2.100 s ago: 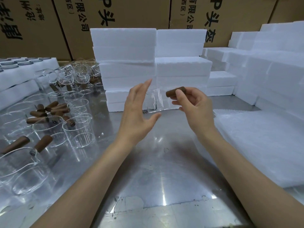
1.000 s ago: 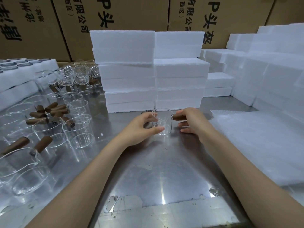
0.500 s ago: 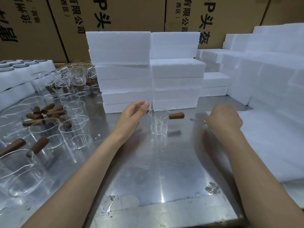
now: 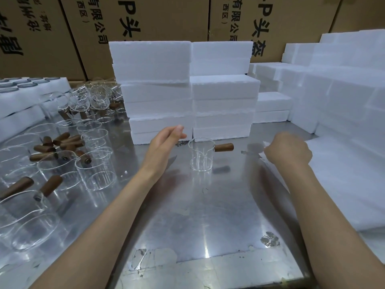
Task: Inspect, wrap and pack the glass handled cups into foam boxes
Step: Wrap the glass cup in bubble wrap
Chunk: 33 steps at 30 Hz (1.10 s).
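A small glass cup [image 4: 201,155] with a brown wooden handle stands upright on the steel table [image 4: 198,215], handle pointing right. My left hand [image 4: 164,142] hovers just left of it, fingers straight, touching nothing. My right hand [image 4: 288,149] is to the cup's right, at the near corner of a stack of white foam wrap sheets [image 4: 343,184]; its fingers are curled and seem to pinch the top sheet's corner. Two stacks of white foam boxes [image 4: 187,90] stand right behind the cup.
Several more glass cups with wooden handles [image 4: 68,159] crowd the table's left side. Foam trays [image 4: 25,97] sit at the far left, more foam boxes [image 4: 333,80] at the right. Cardboard cartons [image 4: 145,17] line the back.
The cup was held up in both hands, then set down on the table and released. My left hand drew back to the left; my right hand moved right to the foam sheets.
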{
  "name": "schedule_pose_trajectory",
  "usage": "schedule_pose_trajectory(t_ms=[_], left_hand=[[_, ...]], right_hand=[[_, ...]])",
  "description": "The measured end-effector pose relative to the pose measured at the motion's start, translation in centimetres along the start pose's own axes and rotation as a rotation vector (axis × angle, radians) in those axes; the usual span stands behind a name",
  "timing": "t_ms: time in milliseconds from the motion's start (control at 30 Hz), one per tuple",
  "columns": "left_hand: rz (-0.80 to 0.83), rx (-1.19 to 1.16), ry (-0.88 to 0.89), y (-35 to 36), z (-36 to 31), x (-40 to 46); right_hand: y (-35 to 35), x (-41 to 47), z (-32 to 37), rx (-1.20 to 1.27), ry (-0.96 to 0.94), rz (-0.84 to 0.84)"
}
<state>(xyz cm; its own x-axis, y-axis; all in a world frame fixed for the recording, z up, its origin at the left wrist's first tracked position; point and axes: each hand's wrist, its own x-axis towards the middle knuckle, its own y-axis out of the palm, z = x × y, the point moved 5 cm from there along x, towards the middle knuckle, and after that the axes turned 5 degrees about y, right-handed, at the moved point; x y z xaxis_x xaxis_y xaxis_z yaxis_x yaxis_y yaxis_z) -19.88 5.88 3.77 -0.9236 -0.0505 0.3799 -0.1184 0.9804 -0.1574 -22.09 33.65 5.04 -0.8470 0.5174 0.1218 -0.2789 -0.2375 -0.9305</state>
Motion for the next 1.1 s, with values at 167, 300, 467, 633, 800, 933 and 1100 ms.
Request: schedule_pose_trajectory(t_ms=[167,300,467,633,800,933,1100], left_hand=[[-0.003,-0.028,0.000,0.0,-0.3,-0.1],[-0.003,-0.047,0.002,0.0,-0.4,-0.1],[0.007,-0.074,0.010,0.2,-0.4,0.0],[0.016,-0.066,0.016,0.4,-0.4,-0.1],[0.020,-0.079,0.042,0.6,-1.1,-0.2],[0.041,-0.074,0.111,1.0,-2.3,-0.7],[0.164,0.148,0.276,2.9,-4.0,-2.0]], right_hand=[[-0.9,0.5,-0.7,0.225,0.046,-0.063],[-1.1,0.8,-1.1,0.239,0.066,-0.012],[-0.6,0.5,-1.3,0.095,0.065,0.052],[-1.3,0.4,-1.6,0.225,0.073,-0.035],[-3.3,0.1,-1.1,0.570,-0.024,-0.215],[-5.6,-1.7,0.5,0.847,-0.218,-0.390],[-6.3,-8.0,5.7,1.020,-0.715,-0.419]])
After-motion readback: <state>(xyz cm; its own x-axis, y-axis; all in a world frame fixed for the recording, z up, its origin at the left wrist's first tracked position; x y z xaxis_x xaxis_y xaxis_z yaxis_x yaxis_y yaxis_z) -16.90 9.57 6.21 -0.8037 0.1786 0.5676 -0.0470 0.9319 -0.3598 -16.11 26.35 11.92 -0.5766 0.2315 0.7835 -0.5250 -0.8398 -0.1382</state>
